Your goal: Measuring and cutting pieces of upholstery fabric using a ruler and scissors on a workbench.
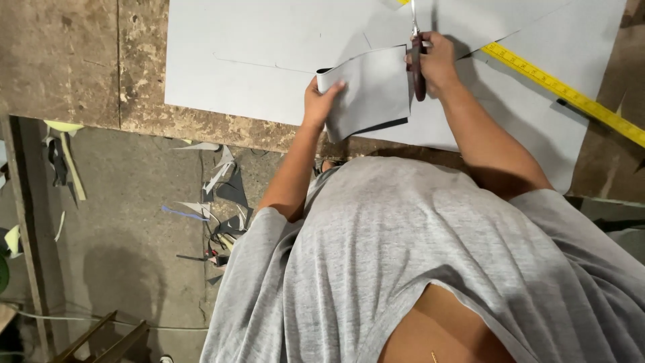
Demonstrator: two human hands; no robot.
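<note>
the right hand [440, 64] is closed through the dark red handles of a pair of scissors [416, 57], whose silver blades point away from the body along a cut in the large pale grey sheet of thin flexible material [269, 54] spread over the worn wooden worktable [87, 60]. the left hand [321, 101] pinches the loose grey flap [368, 91] already freed from that sheet, curling it up and back so its dark underside shows at the lower edge. to cut well here, the flap wants to be held lifted and lightly taut, clear of the blades, with long even closes rather than snips, and the blades kept square to the sheet. a yellow measuring tape [564, 87] lies diagonally across the sheet, just right of the scissors. offcuts [215, 181] litter the concrete floor below the table edge.
</note>
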